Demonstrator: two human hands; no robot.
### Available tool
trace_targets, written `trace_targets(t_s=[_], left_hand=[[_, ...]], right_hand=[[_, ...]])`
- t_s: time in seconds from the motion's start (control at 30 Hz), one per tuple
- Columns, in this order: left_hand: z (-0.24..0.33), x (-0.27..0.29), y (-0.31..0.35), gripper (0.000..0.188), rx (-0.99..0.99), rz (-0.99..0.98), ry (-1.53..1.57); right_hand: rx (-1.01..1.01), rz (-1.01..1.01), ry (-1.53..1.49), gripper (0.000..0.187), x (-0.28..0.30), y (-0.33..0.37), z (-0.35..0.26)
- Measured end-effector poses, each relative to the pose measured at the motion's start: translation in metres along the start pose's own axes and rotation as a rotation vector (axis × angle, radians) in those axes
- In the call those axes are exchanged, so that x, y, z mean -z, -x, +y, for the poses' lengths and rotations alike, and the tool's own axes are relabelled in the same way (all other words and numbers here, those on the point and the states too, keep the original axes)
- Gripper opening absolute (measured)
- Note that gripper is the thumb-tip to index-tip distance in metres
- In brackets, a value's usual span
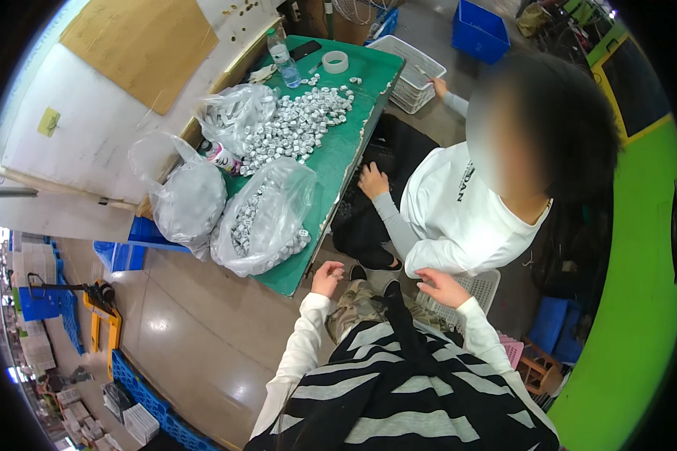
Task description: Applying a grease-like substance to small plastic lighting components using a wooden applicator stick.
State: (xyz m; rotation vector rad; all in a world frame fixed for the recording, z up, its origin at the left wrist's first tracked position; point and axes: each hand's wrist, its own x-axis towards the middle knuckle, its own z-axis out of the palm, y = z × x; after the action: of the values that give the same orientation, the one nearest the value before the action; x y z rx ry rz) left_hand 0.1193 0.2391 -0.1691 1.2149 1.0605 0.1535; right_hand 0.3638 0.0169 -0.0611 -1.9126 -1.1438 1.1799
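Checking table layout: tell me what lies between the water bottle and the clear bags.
Head view: a heap of small silver parts lies between bottle and bags on the green table.

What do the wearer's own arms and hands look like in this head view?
Both arms wear long cream-white sleeves reaching the wrists. The left hand and right hand are bare: no gloves; rings or a watch cannot be made out. Between the sleeves shows a black garment with broad pale stripes.

Glossy tan floor, green table, blue crates

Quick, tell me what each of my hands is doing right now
Left hand: fingers curled, whether it holds anything cannot be told.
Right hand: loosely open, apparently empty.
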Motion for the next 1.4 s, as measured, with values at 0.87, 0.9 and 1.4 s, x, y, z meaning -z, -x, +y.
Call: trace_targets(t_s=[0.87,0.9,1.4], left_hand=[[0.013,-0.022,-0.017,0.042,-0.331,0.208,-0.415],[0.016,-0.024,-0.015,0.042,-0.332,0.208,-0.416],[0.036,-0.034,0.007,0.039,-0.257,0.222,-0.302]], right_hand=[[-0.072,0.038,0.164,0.038,-0.027,0.027,0.007],[-0.071,0.039,0.164,0.038,-0.028,0.026,0.009],[-0.088,-0.028,0.157,0.036,-0.039,0.030,0.006]])
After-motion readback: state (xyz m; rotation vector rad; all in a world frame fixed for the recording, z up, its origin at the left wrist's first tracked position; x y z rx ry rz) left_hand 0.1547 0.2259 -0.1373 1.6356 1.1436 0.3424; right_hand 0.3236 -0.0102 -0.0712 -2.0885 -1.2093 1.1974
